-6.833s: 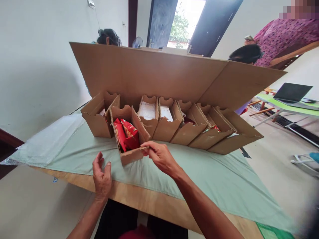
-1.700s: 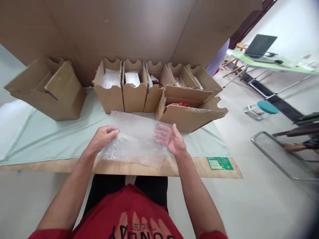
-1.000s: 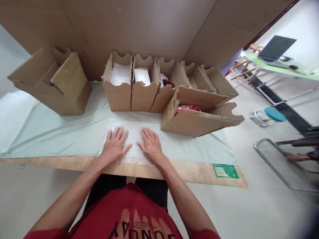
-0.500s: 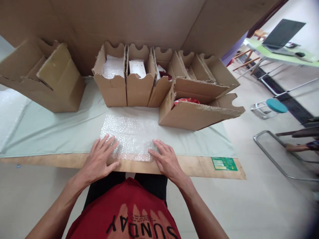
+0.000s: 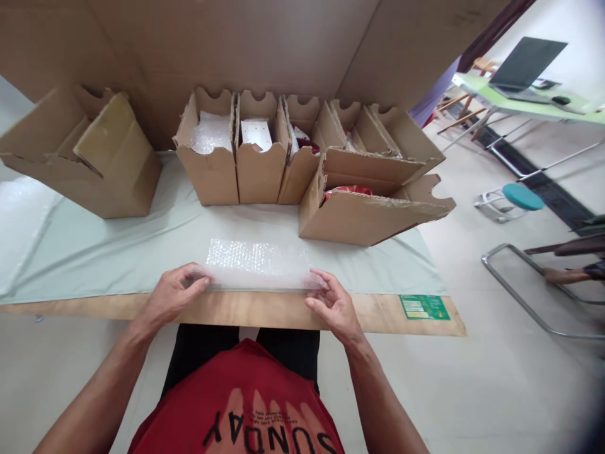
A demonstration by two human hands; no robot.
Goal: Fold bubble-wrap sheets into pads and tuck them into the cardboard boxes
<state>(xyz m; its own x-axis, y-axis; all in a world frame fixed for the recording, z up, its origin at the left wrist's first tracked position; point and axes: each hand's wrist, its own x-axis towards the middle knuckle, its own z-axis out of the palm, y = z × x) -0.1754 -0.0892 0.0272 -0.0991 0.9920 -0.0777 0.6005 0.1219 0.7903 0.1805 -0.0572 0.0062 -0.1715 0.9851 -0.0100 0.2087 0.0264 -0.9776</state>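
Note:
A clear sheet of bubble wrap (image 5: 258, 258) lies on the pale green cloth (image 5: 118, 243) near the table's front edge. My left hand (image 5: 172, 295) pinches its near left corner. My right hand (image 5: 333, 304) pinches its near right corner. Both hands hold that near edge lifted a little off the cloth. Behind the sheet stands a row of open cardboard boxes (image 5: 258, 157). To the right a cardboard box (image 5: 368, 211) lies closer to me, with red packets (image 5: 347, 189) inside.
A larger cardboard box (image 5: 89, 157) sits at the left on the cloth. A tall cardboard wall (image 5: 227, 44) rises behind the row. A green label (image 5: 424, 307) is on the wooden table edge. At the far right are a laptop (image 5: 527, 63), a stool (image 5: 520, 197) and another person's hand (image 5: 560, 275).
My hands lay flat on the bubble wrap half a second ago. They have slid to its near corners, closed on them and raised that edge. Earlier the box with red packets moved right.

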